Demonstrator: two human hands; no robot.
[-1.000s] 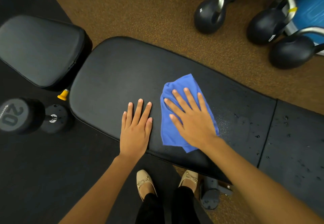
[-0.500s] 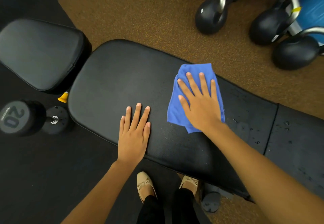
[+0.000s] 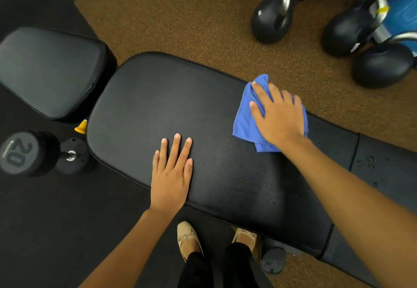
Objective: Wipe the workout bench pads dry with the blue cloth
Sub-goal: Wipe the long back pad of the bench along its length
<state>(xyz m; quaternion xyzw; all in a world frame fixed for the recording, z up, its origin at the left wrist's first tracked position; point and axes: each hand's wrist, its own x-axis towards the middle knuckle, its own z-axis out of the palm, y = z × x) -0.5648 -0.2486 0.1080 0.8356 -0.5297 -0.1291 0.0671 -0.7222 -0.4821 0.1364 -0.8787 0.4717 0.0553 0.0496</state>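
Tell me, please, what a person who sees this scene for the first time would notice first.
The blue cloth stands out most: the right hand presses it on the far edge of the long black bench pad. The left hand lies flat on the pad's near side. Black kettlebells stand on the brown floor at the upper right, and a dumbbell marked 20 lies at the left.

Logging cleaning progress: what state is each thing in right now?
blue cloth, bunched, pressed on the long pad's far edge.
long pad, fine droplets visible between the two hands.
end pad, beaded with droplets.
right hand, presses the blue cloth.
left hand, flat on the long pad, holding nothing.
dumbbell, lying on the floor.
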